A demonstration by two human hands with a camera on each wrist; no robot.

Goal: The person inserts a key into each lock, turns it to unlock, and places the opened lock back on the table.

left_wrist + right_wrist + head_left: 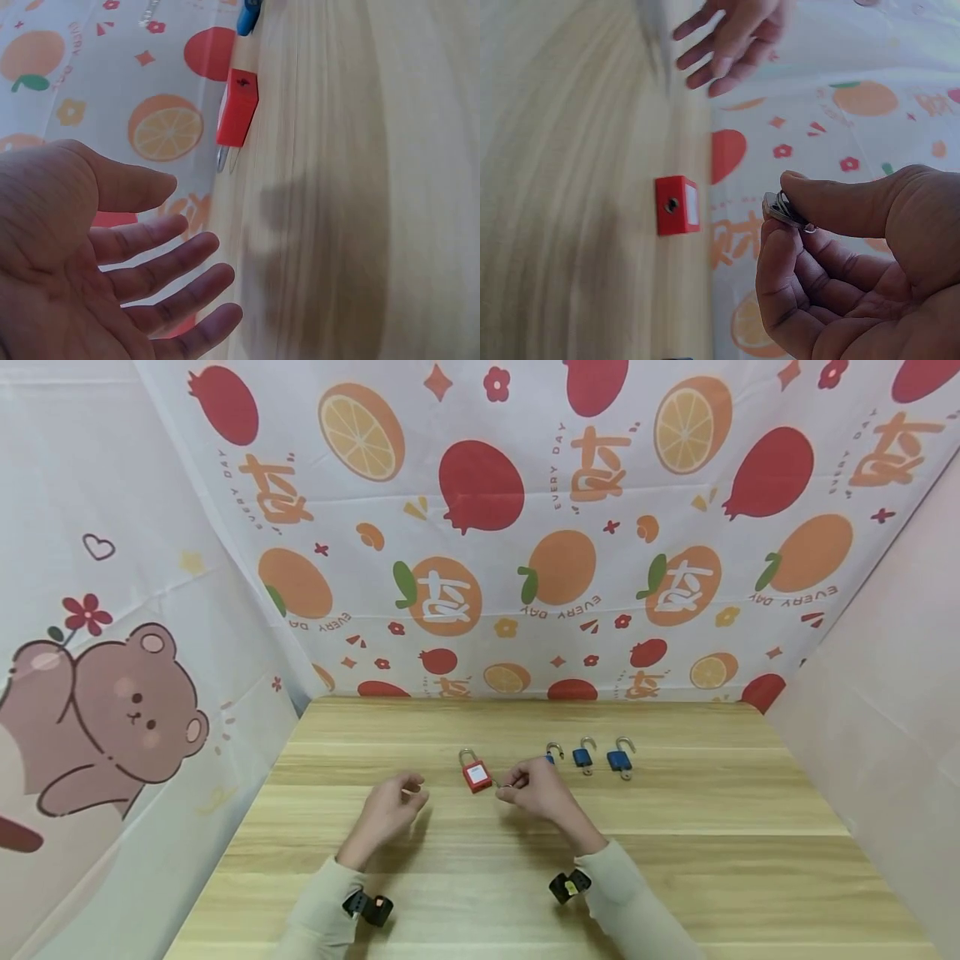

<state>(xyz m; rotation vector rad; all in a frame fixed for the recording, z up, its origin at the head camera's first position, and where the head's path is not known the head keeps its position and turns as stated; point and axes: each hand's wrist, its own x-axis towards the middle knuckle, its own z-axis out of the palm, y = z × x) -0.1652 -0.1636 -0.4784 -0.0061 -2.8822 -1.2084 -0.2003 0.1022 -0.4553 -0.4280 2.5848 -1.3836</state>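
A red padlock (477, 776) with a white label lies on the wooden table, between the two hands. Its keyhole end, seen in the right wrist view on the red body (678, 219), has nothing in it. My right hand (536, 787) pinches a small metal key with a ring (781, 210) between thumb and forefinger, just right of the red padlock and apart from it. To the padlock's left, my left hand (392, 810) hovers over the table with its fingers (172, 266) relaxed and holds nothing. The key's blade is mostly hidden.
Right of the red padlock are a blue padlock (582, 757) and another blue padlock (619, 760), both with raised shackles and key heads at their bottoms. A third blue padlock (550, 758) is partly behind my right hand. A fruit-print cloth (480, 610) hangs along the table's back edge.
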